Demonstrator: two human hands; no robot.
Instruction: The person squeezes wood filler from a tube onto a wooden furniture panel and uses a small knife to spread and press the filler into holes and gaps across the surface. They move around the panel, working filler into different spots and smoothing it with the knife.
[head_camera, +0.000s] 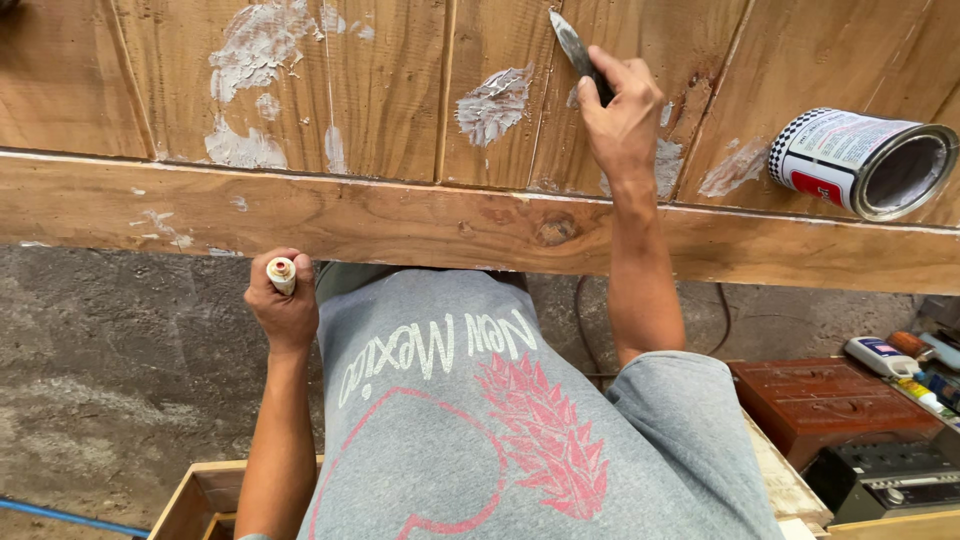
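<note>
While filler patches dot the wooden panel (400, 110): putty knife (572, 42), far right.
Right hand (622, 115) clamped on its handle; thin springy blade, best gripped there. Left hand (283, 305) closed around small light tube (281, 274).

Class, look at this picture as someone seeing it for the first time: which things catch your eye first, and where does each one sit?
First, the right hand at top centre, pressing a putty knife against the wooden panel, which carries white filler patches. Next, the open tin can lying on its side at the right edge. Lower left, the left hand grips a small tube.
</note>
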